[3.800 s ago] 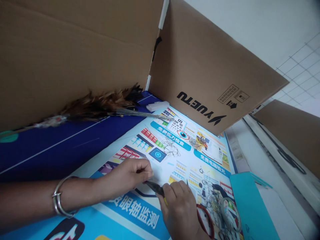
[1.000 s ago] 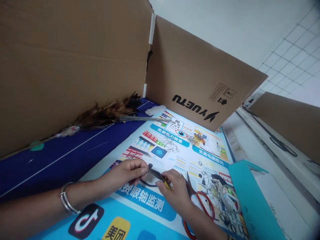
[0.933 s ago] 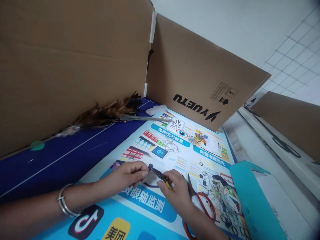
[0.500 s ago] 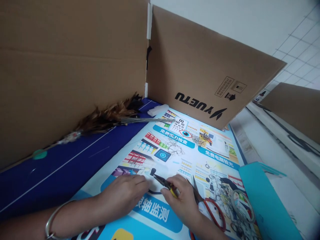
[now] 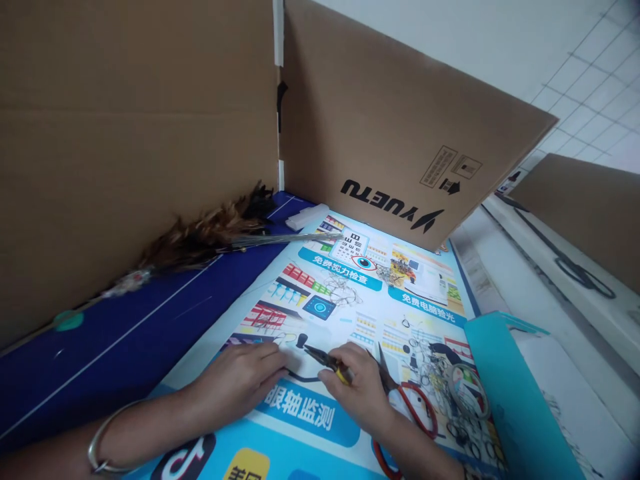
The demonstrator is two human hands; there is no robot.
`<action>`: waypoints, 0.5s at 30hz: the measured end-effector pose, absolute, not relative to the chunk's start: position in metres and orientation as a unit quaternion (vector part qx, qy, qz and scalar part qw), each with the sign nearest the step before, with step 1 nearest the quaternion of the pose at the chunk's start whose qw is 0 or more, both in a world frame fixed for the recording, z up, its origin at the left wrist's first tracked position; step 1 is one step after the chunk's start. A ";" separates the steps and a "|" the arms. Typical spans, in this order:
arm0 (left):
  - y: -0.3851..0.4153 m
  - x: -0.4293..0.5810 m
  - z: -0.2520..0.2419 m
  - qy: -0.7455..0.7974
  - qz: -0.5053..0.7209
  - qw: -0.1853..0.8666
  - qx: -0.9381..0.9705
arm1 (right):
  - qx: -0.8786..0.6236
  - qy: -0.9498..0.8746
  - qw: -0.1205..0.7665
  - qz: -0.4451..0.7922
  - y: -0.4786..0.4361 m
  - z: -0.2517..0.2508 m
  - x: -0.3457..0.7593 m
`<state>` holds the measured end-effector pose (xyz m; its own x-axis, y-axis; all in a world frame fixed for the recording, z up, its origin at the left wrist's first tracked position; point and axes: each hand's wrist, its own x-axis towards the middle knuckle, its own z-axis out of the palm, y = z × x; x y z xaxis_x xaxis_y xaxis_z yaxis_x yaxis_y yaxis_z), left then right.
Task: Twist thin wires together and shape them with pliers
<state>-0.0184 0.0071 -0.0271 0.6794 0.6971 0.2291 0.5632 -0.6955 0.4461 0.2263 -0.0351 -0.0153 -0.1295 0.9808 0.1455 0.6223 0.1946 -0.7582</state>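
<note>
My right hand (image 5: 357, 387) is wrapped round yellow-and-black handled pliers (image 5: 325, 360), whose pointed jaws face left toward my left hand. The fingertips of my left hand (image 5: 245, 377) are pinched together just left of the jaws, and what they hold is too small to make out. Both hands are over a printed sheet (image 5: 310, 380). Beside my right hand lie scissors with red handles (image 5: 420, 407), partly hidden by that hand and forearm. Thin wire pieces (image 5: 345, 290) lie loose beyond the hands.
Cardboard panels (image 5: 390, 120) stand at the left and back. Brown feathers (image 5: 205, 233) with long thin stems lie at the back left on blue cloth (image 5: 125, 327). At the right are a pile of small rings (image 5: 460, 413), a wire coil (image 5: 469, 392) and a teal box (image 5: 520, 393).
The view has shifted slightly, so the surroundings appear a little further left. My left hand's fingertips and the plier jaws are slightly further apart. My right hand still grips the pliers.
</note>
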 end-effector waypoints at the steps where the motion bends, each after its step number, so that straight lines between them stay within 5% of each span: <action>1: 0.008 -0.020 -0.026 0.356 0.206 0.177 0.894 | -0.573 -0.699 0.329 0.275 -0.035 -0.015 0.226; 15: 0.014 -0.051 -0.041 0.395 0.190 0.141 0.887 | -0.570 -0.730 0.309 0.217 -0.042 -0.013 0.226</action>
<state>-0.0515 0.0144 -0.0409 0.6150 0.7553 0.2265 0.6478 -0.6477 0.4011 0.2256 -0.0420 -0.0134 -0.1597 0.9661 0.2029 0.6977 0.2559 -0.6691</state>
